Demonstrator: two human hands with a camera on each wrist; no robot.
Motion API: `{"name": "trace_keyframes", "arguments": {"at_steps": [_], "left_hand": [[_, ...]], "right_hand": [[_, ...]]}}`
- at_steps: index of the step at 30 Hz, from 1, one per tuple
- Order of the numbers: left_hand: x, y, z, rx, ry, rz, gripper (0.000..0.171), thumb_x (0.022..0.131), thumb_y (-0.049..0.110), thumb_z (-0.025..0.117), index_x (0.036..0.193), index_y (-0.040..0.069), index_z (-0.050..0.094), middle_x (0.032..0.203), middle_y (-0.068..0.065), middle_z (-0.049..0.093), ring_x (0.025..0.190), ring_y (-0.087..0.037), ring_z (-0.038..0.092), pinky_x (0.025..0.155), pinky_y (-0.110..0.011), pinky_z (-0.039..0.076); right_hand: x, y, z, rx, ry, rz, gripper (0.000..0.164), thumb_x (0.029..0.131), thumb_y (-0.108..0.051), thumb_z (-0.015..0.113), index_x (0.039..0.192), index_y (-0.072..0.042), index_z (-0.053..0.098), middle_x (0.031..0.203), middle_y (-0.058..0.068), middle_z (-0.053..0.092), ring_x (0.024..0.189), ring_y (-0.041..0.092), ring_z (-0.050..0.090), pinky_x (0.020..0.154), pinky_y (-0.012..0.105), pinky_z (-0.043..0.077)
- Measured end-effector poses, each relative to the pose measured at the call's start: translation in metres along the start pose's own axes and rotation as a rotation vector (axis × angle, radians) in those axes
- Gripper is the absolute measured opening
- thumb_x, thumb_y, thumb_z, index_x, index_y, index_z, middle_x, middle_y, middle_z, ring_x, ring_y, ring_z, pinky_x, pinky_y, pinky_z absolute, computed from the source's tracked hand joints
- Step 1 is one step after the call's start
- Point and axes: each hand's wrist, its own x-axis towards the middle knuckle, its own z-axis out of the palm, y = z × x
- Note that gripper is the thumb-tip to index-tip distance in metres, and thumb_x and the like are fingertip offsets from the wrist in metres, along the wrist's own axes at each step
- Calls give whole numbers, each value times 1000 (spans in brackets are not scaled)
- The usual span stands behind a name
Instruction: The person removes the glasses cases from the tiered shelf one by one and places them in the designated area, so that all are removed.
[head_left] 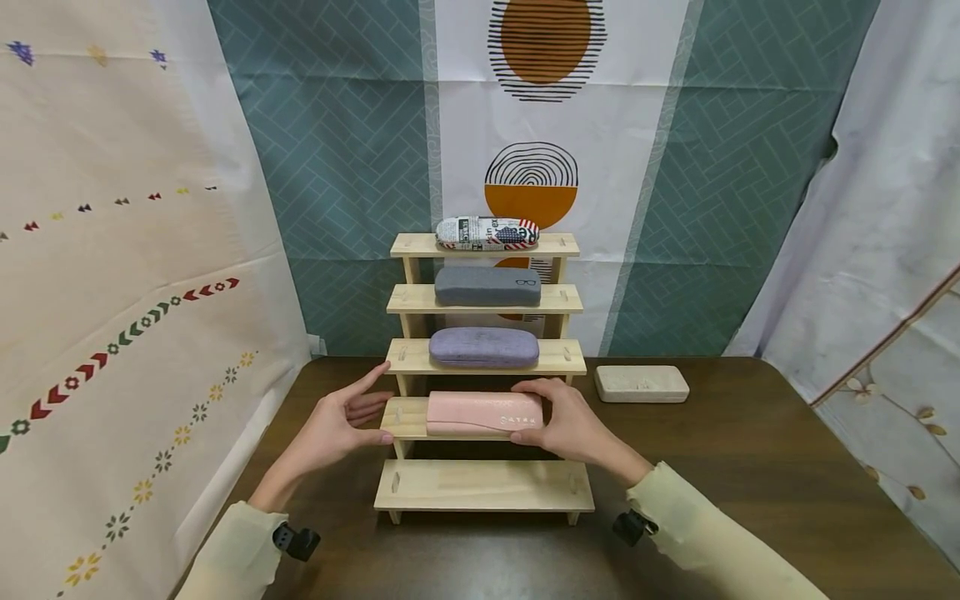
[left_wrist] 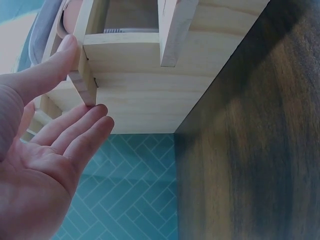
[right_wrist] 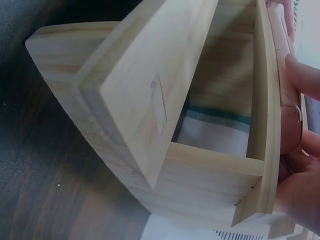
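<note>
A pink glasses case point(head_left: 474, 413) lies flat along the second step from the bottom of a pale wooden stepped stand point(head_left: 483, 483). My right hand point(head_left: 567, 422) grips its right end, thumb along the front and fingers over the back edge. In the right wrist view those fingertips point(right_wrist: 306, 76) press on the pink case point(right_wrist: 290, 127). At the same step's left end, my left hand point(head_left: 335, 422) holds the board, thumb at the front corner and fingers farther back. The left wrist view shows the thumb point(left_wrist: 65, 50) on the board end point(left_wrist: 84, 86).
Higher steps carry a purple case point(head_left: 483, 347), a grey case point(head_left: 487, 286) and a newsprint-patterned case point(head_left: 487, 234). A white case point(head_left: 642, 384) lies on the dark wooden table point(head_left: 720, 467), right of the stand. Patterned cloths point(head_left: 337, 167) hang behind and at both sides.
</note>
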Motion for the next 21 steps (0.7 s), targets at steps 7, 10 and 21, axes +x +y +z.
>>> {"name": "trace_keyframes", "arguments": {"at_steps": [7, 10, 21], "left_hand": [[0, 0, 1, -14, -1, -1, 108, 77, -2, 93, 166, 24, 37, 147, -26, 57, 132, -39, 60, 102, -49, 54], [0, -1, 1, -18, -3, -3, 108, 76, -2, 93, 166, 23, 37, 148, -25, 56, 132, -39, 59, 102, -51, 54], [0, 1, 0, -15, 5, -6, 109, 75, -3, 93, 166, 22, 37, 148, -27, 55, 132, -40, 60, 102, -50, 54]], "right_hand": [[0, -1, -2, -3, -36, 19, 68, 77, -25, 96, 137, -8, 68, 135, 8, 66, 117, 27, 61, 97, 48, 51], [0, -1, -1, -5, -45, 14, 69, 77, -26, 96, 137, -6, 68, 134, 8, 66, 115, 27, 62, 96, 47, 52], [-1, -1, 1, 55, -6, 34, 65, 76, -24, 97, 134, -12, 70, 132, 5, 67, 112, 24, 62, 95, 50, 53]]}}
